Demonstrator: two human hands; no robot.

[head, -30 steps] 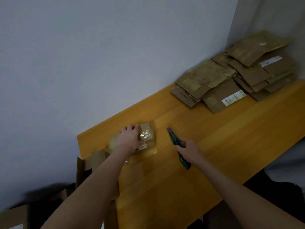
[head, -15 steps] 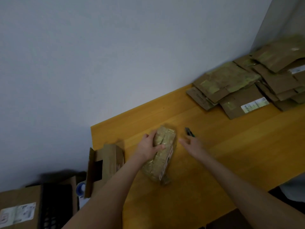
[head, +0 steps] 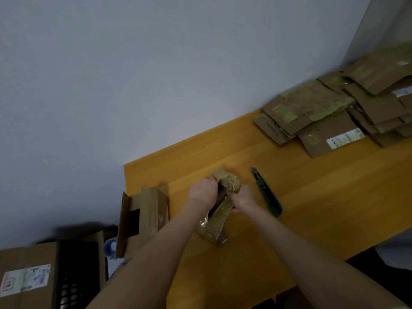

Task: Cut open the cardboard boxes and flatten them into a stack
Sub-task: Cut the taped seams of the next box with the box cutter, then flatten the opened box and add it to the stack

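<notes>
Yellow wood table (head: pixel 323 219) fills a corner: pale grey-blue wall (head: pixel 156 74) along its far side, a 2nd wall at far right, light dim. Small tape-wrapped box (head: pixel 219 221) lies near the table's far-left corner, long axis running toward the person, top slit showing dark inside. L hand (head: pixel 204 192) has fingers curled over the slit's left lip and R hand (head: pixel 244 197) is clenched on the right lip, so both are grasping the box. Green utility knife (head: pixel 266 192) lies flat just right of the R hand, not touching it, blade end pointing at the wall. Pile of flattened cardboard (head: pixel 312 108) sits in the far-right corner, sheets overlapping, well apart from the box. White shipping label (head: pixel 344 138) w/ barcode is on the nearest sheet, print too small to read. Off the table's left edge stands an open brown box (head: pixel 145 217), flap up, touching or just beside the edge, can't tell which. Below it is a big carton (head: pixel 24 279) w/ a white label, text blurred, next to a black slotted crate (head: pixel 73 275). Bare wood runs between knife and pile, and out to the near-right edge.
</notes>
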